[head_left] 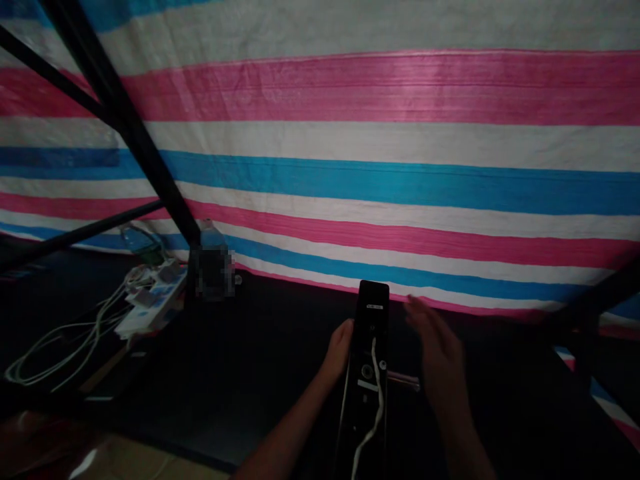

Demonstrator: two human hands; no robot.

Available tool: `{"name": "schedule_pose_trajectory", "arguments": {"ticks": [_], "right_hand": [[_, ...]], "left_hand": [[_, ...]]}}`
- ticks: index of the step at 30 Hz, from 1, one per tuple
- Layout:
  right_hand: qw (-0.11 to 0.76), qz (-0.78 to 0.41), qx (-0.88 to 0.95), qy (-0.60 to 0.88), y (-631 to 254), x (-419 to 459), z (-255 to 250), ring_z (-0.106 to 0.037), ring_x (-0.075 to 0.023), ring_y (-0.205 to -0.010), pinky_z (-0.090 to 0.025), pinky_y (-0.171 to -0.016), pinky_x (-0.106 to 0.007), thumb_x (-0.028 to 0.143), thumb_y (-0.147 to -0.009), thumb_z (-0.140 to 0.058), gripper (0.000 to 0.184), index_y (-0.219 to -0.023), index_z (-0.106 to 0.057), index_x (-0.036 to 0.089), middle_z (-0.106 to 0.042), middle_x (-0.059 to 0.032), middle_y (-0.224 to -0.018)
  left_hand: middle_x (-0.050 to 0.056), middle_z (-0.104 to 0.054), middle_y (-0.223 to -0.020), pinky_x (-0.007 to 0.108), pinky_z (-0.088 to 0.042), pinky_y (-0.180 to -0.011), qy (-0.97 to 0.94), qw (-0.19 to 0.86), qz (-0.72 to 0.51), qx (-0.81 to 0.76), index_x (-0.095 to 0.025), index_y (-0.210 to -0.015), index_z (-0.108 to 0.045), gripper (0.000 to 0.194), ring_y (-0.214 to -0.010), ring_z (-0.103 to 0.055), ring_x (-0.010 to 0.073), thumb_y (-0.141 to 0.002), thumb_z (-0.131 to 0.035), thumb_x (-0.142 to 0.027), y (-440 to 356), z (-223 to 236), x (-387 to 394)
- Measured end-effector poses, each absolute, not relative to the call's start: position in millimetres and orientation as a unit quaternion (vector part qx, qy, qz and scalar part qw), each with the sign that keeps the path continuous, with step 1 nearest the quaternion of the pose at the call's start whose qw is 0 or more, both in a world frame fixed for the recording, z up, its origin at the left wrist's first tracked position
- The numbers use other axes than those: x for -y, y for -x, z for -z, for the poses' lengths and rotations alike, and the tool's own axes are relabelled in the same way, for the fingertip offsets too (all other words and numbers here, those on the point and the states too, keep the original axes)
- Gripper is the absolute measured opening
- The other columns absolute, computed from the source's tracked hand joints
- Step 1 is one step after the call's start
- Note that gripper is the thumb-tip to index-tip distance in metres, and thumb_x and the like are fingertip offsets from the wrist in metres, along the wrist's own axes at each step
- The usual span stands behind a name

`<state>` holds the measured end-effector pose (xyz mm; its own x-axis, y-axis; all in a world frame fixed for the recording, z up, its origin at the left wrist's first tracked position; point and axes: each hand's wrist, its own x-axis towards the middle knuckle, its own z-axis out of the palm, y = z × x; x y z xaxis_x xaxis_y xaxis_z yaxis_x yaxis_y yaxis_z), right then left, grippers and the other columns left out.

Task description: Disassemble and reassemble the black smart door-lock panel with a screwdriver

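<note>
A long black door lock panel [367,313], with a silvery lever handle [404,381] sticking out to the right, is held up at the lower middle of the head view. A whitish cable [379,400] runs down its face. My left hand [340,347] grips the panel's left edge; the thumb side shows and the other fingers are hidden behind it. To the right of the panel, apart from it, my right hand [441,347] is raised with fingers stretched out, somewhat blurred, holding nothing. The panel's lower end is cut off by the frame.
A dark table [240,373] spreads beneath. At left lie a power strip [153,300] and looped white cables [95,333], near a clear bottle [143,243] and a pixelated object [215,270]. Black metal posts [150,160] slant in front of a striped sheet [400,140].
</note>
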<state>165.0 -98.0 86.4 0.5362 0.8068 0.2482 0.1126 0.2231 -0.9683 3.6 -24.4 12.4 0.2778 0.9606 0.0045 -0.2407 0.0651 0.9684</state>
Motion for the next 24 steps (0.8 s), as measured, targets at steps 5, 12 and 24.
{"name": "schedule_pose_trajectory", "arguments": {"ticks": [5, 12, 24], "right_hand": [[0.673, -0.264, 0.375, 0.580, -128.6, 69.1, -27.1, -0.042, -0.0297, -0.141, -0.028, -0.119, -0.050, 0.054, -0.083, -0.064, 0.064, -0.138, -0.058, 0.023, -0.047, -0.0084, -0.152], [0.690, -0.390, 0.303, 0.530, -130.6, 65.2, -4.7, -0.046, -0.0303, -0.138, -0.033, -0.116, -0.046, 0.057, -0.080, -0.067, 0.072, -0.142, -0.054, 0.022, -0.052, -0.0076, -0.147], [0.681, -0.391, 0.298, 0.542, -133.4, 68.0, 1.0, -0.043, -0.0309, -0.140, -0.030, -0.119, -0.047, 0.061, -0.077, -0.070, 0.070, -0.136, -0.060, 0.024, -0.055, -0.0060, -0.144]], "left_hand": [[0.007, -0.072, -0.098, 0.032, -0.050, -0.083, -0.492, 0.612, -0.484, -0.386, -0.016, -0.100, -0.071, 0.058, -0.094, -0.064, 0.0249, -0.079, -0.062, -0.069, 0.5, -12.3, 27.1], [0.008, -0.074, -0.101, 0.034, -0.051, -0.087, -0.492, 0.616, -0.488, -0.375, -0.016, -0.102, -0.072, 0.047, -0.097, -0.065, 0.0258, -0.083, -0.065, -0.058, 2.5, -13.4, 27.4], [0.009, -0.056, -0.147, 0.042, -0.036, -0.115, -0.494, 0.630, -0.505, -0.321, -0.022, -0.142, -0.054, 0.062, -0.138, -0.048, 0.0300, -0.089, -0.064, -0.051, 5.8, -17.9, 28.4]]}}
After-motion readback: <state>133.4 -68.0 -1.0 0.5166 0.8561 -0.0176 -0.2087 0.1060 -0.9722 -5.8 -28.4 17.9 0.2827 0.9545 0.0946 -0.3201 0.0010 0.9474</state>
